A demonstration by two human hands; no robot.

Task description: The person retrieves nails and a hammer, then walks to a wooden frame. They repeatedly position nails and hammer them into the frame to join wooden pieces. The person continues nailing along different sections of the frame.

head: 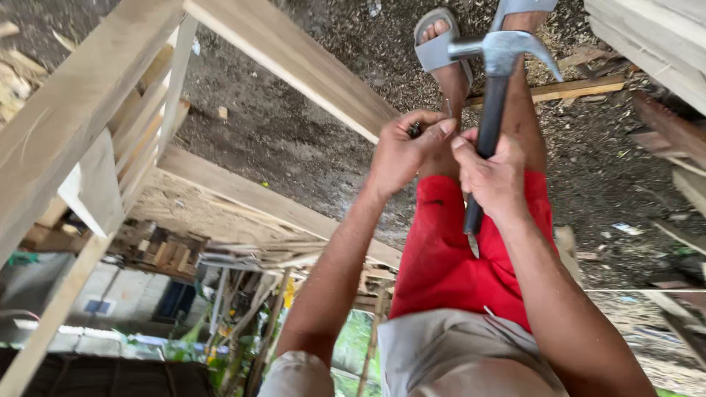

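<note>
Right hand (491, 173) around hammer (494, 81), perhaps

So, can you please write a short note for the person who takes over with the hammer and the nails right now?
Right hand: closed around the dark handle of the claw hammer, head pointing up and away from the body, not striking.
Left hand: fingers pinched together beside the right hand, holding small dark pieces that look like nails; one thin nail sticks up above the fingertips.
Things: the light wooden frame stands to the left, apart from both hands.
Done: hammer and nails are in hand.
Left: no nail is set on the wood yet; placing and driving remain.
</note>
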